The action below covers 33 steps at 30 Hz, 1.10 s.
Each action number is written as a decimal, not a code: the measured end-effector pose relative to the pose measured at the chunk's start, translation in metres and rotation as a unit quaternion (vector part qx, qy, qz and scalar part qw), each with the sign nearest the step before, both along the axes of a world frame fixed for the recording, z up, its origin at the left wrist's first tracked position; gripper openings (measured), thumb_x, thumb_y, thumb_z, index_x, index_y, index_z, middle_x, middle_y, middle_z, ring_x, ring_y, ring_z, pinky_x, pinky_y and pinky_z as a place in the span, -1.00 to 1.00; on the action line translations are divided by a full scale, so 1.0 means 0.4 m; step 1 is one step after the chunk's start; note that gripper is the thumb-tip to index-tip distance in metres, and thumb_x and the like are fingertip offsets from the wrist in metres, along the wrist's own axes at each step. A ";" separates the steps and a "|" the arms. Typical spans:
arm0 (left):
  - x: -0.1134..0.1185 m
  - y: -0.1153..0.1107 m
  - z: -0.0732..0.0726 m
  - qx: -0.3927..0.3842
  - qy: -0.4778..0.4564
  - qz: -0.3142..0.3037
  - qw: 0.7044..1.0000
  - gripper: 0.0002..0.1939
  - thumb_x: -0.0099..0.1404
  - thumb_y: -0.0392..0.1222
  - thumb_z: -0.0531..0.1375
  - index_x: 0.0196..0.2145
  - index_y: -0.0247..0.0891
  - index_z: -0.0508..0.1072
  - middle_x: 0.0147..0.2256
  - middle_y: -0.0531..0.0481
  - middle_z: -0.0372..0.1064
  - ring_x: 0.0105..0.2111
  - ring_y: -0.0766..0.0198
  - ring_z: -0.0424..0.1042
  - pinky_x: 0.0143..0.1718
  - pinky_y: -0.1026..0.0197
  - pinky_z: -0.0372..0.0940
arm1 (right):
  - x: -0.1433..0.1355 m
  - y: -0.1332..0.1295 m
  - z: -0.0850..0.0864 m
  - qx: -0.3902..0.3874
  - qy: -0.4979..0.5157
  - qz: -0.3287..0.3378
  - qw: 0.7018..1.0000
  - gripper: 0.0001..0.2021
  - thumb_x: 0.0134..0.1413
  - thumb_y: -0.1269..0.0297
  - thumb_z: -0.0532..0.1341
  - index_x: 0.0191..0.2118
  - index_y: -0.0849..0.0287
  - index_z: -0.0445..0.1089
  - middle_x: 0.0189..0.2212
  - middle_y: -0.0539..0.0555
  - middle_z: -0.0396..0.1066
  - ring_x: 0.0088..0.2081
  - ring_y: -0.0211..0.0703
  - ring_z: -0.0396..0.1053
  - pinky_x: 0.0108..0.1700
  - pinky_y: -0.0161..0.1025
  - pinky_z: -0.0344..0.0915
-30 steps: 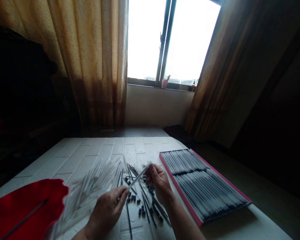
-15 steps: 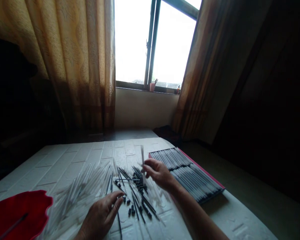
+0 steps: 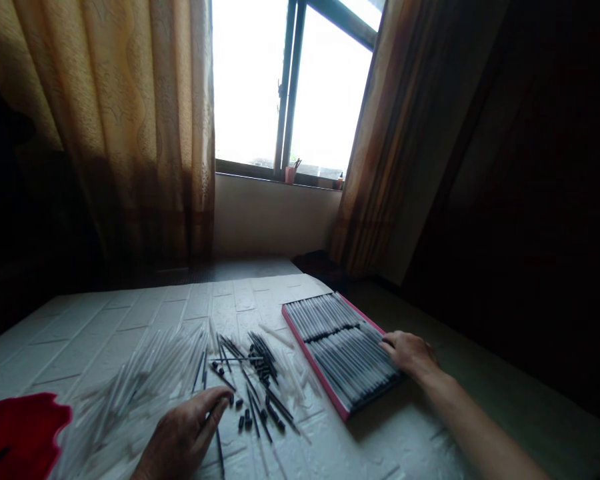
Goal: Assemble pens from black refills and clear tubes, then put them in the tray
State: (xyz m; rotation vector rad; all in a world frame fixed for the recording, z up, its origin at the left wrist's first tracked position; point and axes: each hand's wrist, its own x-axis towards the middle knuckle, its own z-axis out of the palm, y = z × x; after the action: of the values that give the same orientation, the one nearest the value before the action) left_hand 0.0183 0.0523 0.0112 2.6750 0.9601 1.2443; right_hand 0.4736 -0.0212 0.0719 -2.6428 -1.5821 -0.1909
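From my curled right hand (image 3: 411, 351), the nearer, the tray (image 3: 316, 364) slants forward-left; my left hand (image 3: 183, 425) curls beside black caps (image 3: 249, 419); I can't tell either grip.

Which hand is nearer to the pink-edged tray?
Right. The right hand is at the right edge of the pink-edged tray; the left hand is away to its left, beside small black pieces.

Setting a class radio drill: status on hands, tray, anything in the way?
Right hand at tray, right edge; left hand by black caps; grips unclear. Tray holds two rows of tubes. Caps and rods between left hand and tray.
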 end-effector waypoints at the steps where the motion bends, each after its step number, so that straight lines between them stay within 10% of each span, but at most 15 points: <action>1: -0.001 0.001 0.001 0.006 0.001 0.001 1.000 -0.57 0.46 0.13 -0.06 -0.23 -0.09 0.52 -0.34 0.09 0.65 -0.39 0.30 0.65 -0.33 0.46 0.47 | 0.004 0.003 -0.009 -0.008 -0.009 -0.002 1.000 -0.79 0.16 0.26 0.19 -0.28 0.05 0.61 -0.25 0.15 0.58 -0.19 0.02 0.51 -0.22 -0.23 0.28; 22: -0.009 0.001 0.000 -0.030 0.016 0.005 0.999 -0.61 0.44 0.10 -0.01 -0.23 -0.08 0.56 -0.31 0.07 0.66 -0.36 0.23 0.65 -0.31 0.38 0.49 | -0.011 -0.012 -0.011 0.018 -0.012 -0.005 1.000 -0.81 0.16 0.34 0.17 -0.24 0.08 0.56 -0.22 0.12 0.56 -0.20 -0.05 0.49 -0.25 -0.26 0.23; 33: -0.035 0.017 0.047 -0.071 -0.027 0.057 0.995 -0.59 0.40 0.11 0.00 -0.20 -0.13 0.56 -0.28 0.00 0.65 -0.31 0.17 0.65 -0.28 0.31 0.49 | -0.067 -0.005 0.091 0.083 -0.017 0.018 0.996 -0.75 0.26 0.23 0.08 -0.17 0.08 0.52 -0.14 0.10 0.53 -0.22 -0.03 0.49 -0.33 -0.25 0.23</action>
State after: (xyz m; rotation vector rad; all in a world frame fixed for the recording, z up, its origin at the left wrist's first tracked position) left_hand 0.0042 0.0591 0.0301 2.4979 1.1623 1.2119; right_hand 0.4466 -0.0233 0.1081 -2.4974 -1.5486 -0.3523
